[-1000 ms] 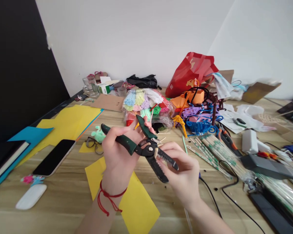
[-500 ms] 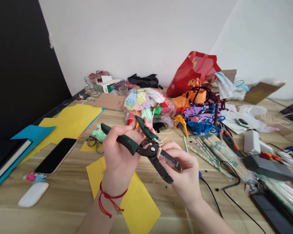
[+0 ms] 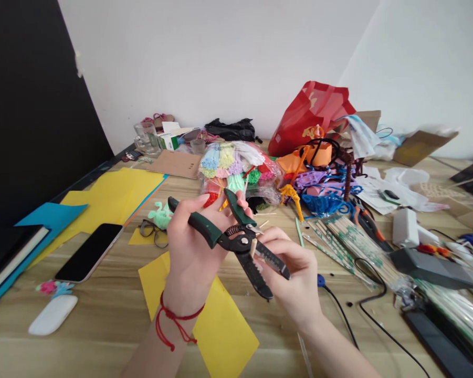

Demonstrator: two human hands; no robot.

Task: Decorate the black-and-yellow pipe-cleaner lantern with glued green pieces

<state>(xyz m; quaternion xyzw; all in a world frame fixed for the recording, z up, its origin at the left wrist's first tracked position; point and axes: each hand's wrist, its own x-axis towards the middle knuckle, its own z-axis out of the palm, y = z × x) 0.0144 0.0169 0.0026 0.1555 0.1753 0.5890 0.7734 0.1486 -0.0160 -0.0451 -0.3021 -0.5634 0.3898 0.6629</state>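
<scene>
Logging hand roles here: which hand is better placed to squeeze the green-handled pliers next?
Left, most likely: the left hand lies around both handles of the pliers. The right hand is beside the open jaws, apparently steadying the wooden stick that shows between them.

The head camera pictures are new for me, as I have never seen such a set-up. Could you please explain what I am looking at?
There is no machine here: these are a person's two bare hands. One camera, worn on the head, looks forward and down at them.

The left hand, with a red cord at its wrist, holds green-handled pliers. A pale stick shows between their open jaws. The right hand is at the jaws; what its fingers grip is hard to see.

On the wooden table lie yellow paper, a phone and, farther back, colourful bundles in clear plastic beside a red bag.
</scene>
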